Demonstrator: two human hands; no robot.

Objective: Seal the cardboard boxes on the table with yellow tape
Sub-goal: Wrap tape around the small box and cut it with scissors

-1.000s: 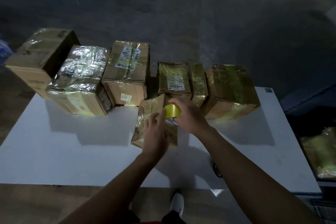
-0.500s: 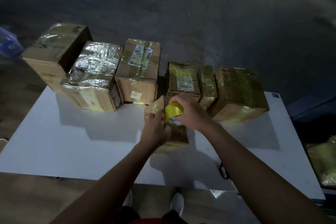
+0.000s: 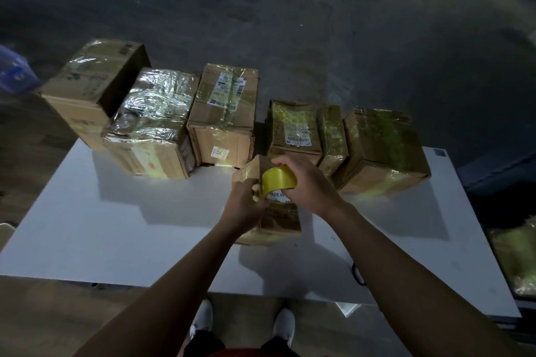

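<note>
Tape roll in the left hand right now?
No, the right hand grips the yellow tape roll; the left hand holds the small box.

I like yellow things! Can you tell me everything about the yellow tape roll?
The yellow tape roll is a shiny, smooth ring, held on edge against the top of the small cardboard box. The right hand grips it from above, hiding its right side. The left hand sits close beside it.
</note>
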